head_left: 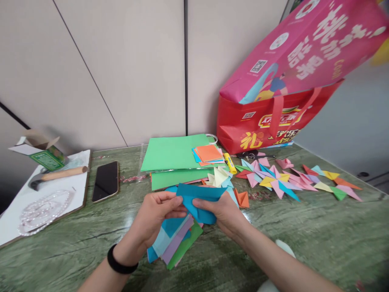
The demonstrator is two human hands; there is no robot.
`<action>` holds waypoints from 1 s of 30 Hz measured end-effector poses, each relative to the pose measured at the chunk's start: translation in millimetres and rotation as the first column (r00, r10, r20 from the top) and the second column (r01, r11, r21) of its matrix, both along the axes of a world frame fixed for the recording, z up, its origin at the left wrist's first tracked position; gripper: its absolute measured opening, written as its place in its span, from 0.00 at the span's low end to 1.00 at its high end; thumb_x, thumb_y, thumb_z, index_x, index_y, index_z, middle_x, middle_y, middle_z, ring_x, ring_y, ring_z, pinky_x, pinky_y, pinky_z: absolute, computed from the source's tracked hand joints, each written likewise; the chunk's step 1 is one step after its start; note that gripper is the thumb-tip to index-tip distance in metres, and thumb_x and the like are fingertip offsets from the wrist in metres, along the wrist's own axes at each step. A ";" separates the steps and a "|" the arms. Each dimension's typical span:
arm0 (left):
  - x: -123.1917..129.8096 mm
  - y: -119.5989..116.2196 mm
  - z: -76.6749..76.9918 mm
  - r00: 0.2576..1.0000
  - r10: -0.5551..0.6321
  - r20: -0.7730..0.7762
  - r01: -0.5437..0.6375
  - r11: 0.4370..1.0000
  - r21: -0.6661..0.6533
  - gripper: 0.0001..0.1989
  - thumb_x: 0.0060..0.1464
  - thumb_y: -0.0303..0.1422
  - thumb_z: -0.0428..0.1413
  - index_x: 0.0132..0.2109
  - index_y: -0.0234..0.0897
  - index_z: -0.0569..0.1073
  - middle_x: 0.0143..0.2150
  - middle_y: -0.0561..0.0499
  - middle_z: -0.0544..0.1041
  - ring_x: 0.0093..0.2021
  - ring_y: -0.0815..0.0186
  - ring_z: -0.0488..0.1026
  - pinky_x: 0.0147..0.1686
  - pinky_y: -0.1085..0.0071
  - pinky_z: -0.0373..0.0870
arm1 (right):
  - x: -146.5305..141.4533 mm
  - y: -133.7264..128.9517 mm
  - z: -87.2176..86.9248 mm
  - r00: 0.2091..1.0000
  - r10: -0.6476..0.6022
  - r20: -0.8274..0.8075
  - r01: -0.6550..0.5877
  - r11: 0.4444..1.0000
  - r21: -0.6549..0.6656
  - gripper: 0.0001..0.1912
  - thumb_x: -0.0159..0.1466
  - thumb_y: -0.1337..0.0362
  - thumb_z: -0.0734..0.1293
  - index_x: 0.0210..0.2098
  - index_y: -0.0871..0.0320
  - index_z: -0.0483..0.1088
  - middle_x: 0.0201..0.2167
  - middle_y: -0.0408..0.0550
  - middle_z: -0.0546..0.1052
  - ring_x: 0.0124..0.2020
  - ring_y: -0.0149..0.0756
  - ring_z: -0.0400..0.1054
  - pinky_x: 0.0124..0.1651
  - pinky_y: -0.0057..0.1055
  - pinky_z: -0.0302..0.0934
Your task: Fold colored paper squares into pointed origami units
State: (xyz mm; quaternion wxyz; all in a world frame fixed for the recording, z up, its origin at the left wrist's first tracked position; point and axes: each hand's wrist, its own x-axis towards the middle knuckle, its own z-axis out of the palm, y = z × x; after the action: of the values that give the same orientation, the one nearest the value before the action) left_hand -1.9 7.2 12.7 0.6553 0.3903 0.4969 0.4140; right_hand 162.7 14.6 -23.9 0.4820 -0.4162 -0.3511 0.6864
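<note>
A folded piece of blue paper (200,198) is held up between my two hands over the green marbled table. My left hand (162,211) pinches its left edge between thumb and fingers, with a black band on the wrist. On the right side my right hand (225,211) grips the paper, its thumb pressed flat on the front. Beneath my hands lies a fanned pile of coloured paper sheets (179,243) in blue, lilac and green, partly covered. Just behind, a cream folded paper piece (218,177) and an orange one (242,199) rest on the table.
Folded paper stars (276,180) spread to the right. Green paper sheets (176,152), small orange squares (208,153) and a yellow glue stick (230,163) lie behind. Left are a phone (105,181), a hammer (60,174), beads (45,211) and a box (45,156). Bags (243,125) stand back right.
</note>
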 end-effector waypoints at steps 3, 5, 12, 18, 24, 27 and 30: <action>-0.6 0.6 0.1 1.000 -0.005 0.017 0.005 1.000 -0.011 0.07 0.40 0.32 0.64 0.24 0.31 0.76 0.22 0.51 0.78 0.25 0.68 0.74 0.29 0.73 0.74 | 0.1 -0.5 1.0 1.000 -0.002 0.004 0.002 1.000 -0.007 0.20 0.41 0.64 0.76 0.34 0.58 0.73 0.29 0.47 0.77 0.22 0.35 0.69 0.19 0.29 0.65; -1.0 1.1 -0.1 1.000 -0.005 0.019 0.006 1.000 -0.020 0.07 0.40 0.32 0.64 0.24 0.31 0.76 0.22 0.51 0.77 0.25 0.68 0.74 0.28 0.73 0.74 | 0.0 -0.9 1.4 1.000 0.001 0.003 -0.001 1.000 0.001 0.20 0.42 0.64 0.75 0.35 0.58 0.73 0.29 0.47 0.77 0.22 0.35 0.69 0.20 0.29 0.65; 0.1 1.2 1.0 0.997 0.051 -0.057 -0.049 0.998 0.040 0.09 0.38 0.32 0.65 0.21 0.33 0.73 0.19 0.54 0.76 0.24 0.68 0.74 0.29 0.73 0.74 | 0.1 0.0 -1.3 1.000 0.003 -0.025 -0.003 1.000 0.008 0.23 0.39 0.65 0.76 0.36 0.59 0.73 0.33 0.48 0.79 0.32 0.40 0.72 0.35 0.35 0.68; 2.6 0.4 -4.0 0.991 -0.111 -0.073 0.109 0.994 -0.029 0.11 0.42 0.36 0.63 0.24 0.31 0.74 0.22 0.49 0.79 0.26 0.65 0.76 0.31 0.70 0.74 | -0.4 0.5 -2.6 1.000 -0.010 -0.030 0.010 1.000 -0.008 0.22 0.39 0.66 0.76 0.35 0.58 0.74 0.32 0.48 0.79 0.30 0.40 0.72 0.34 0.36 0.67; 3.0 -1.0 -10.5 0.990 -0.105 -0.098 0.102 0.994 -0.027 0.13 0.41 0.37 0.63 0.22 0.32 0.72 0.21 0.49 0.79 0.24 0.65 0.76 0.30 0.70 0.74 | -0.9 0.6 -2.2 0.999 0.019 -0.044 -0.019 1.000 -0.002 0.22 0.39 0.66 0.76 0.35 0.58 0.74 0.33 0.48 0.79 0.34 0.41 0.72 0.41 0.38 0.66; 3.5 -1.4 -9.8 0.990 -0.084 -0.114 0.083 0.996 -0.012 0.14 0.40 0.38 0.63 0.21 0.32 0.71 0.19 0.50 0.78 0.22 0.65 0.76 0.28 0.70 0.74 | -0.8 1.1 -2.1 0.998 0.028 -0.064 -0.027 1.000 0.010 0.24 0.38 0.67 0.77 0.36 0.58 0.74 0.35 0.48 0.79 0.35 0.42 0.72 0.41 0.38 0.66; 4.3 -1.8 -8.4 0.988 -0.078 -0.132 0.081 0.997 0.012 0.14 0.40 0.38 0.63 0.21 0.32 0.71 0.19 0.51 0.78 0.22 0.66 0.75 0.28 0.71 0.73 | -0.7 1.3 -2.1 0.998 0.013 -0.056 -0.012 1.000 0.015 0.20 0.38 0.67 0.76 0.33 0.58 0.74 0.31 0.47 0.79 0.33 0.41 0.72 0.40 0.38 0.66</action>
State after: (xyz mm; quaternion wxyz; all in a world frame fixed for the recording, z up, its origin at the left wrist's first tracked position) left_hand 2.4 5.3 4.3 0.6337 0.4418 0.5193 0.3653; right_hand 162.1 16.0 -26.0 0.4905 -0.3911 -0.3450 0.6982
